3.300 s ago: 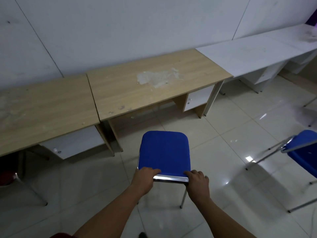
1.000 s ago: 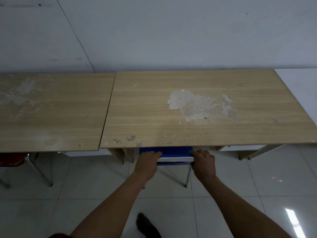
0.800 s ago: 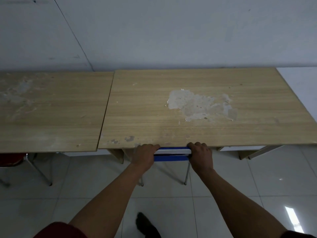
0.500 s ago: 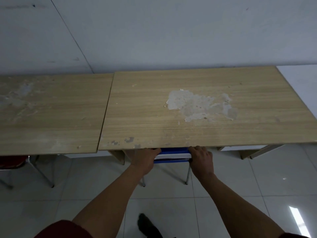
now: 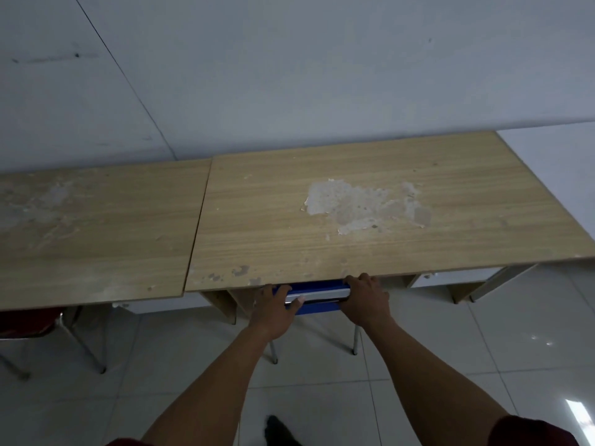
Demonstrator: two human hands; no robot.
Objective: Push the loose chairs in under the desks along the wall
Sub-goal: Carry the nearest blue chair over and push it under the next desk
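Observation:
A blue chair (image 5: 317, 288) with a chrome back rail sits almost wholly under the middle wooden desk (image 5: 370, 214); only its back edge and two rear legs show. My left hand (image 5: 273, 305) grips the left end of the back rail, thumb on the chrome. My right hand (image 5: 367, 299) holds the right end, knuckles at the desk's front edge. The seat is hidden beneath the desktop.
A second wooden desk (image 5: 93, 233) adjoins on the left, with a red chair (image 5: 29, 320) tucked under it. A white desk (image 5: 563, 162) starts at the right. All stand against the white wall. My shoe (image 5: 280, 431) shows on the tiled floor.
Since 3.3 s ago I pushed the blue chair from the open floor in under the middle desk. Over the last second both hands stayed on the back rail at the desk edge.

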